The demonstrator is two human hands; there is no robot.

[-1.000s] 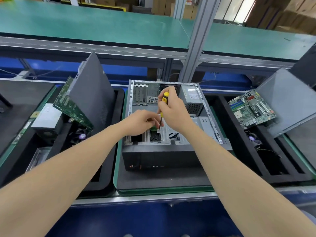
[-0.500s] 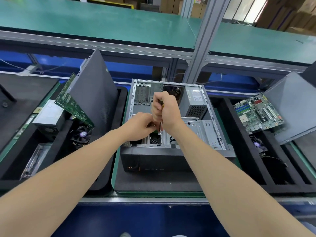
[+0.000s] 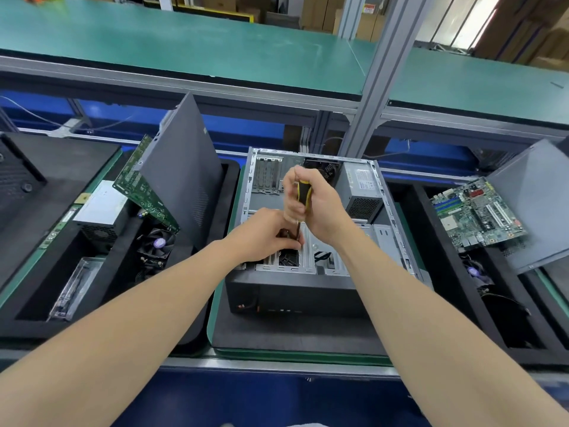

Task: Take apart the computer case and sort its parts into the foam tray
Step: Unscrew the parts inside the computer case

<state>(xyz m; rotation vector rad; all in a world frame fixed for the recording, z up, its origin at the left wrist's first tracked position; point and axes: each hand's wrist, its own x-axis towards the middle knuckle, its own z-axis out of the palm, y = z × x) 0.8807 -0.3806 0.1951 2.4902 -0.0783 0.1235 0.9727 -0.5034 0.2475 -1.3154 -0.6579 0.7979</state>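
An open computer case (image 3: pixel 311 282) lies on its side on a black mat in the middle, with its power supply (image 3: pixel 360 192) still inside at the back right. My right hand (image 3: pixel 317 204) is wrapped around the yellow-and-black handle of a screwdriver (image 3: pixel 303 194), held upright with the tip down in the drive cage. My left hand (image 3: pixel 268 234) pinches at the shaft's lower end; what its fingers hold is hidden. The foam tray (image 3: pixel 77 291) to the left carries a side panel (image 3: pixel 184 171), a green circuit board (image 3: pixel 144 186), a fan (image 3: pixel 155 245) and a power supply.
A second foam tray (image 3: pixel 480 306) on the right holds a motherboard (image 3: pixel 477 214) and a leaning grey panel (image 3: pixel 532 204). A grey metal post (image 3: pixel 378 78) rises behind the case, under a green shelf. The bench's metal edge (image 3: pixel 277 363) runs along the front.
My right hand has slid down and closed fully round the screwdriver handle, and both hands have drawn a little closer over the drive cage. The view has shifted slightly.
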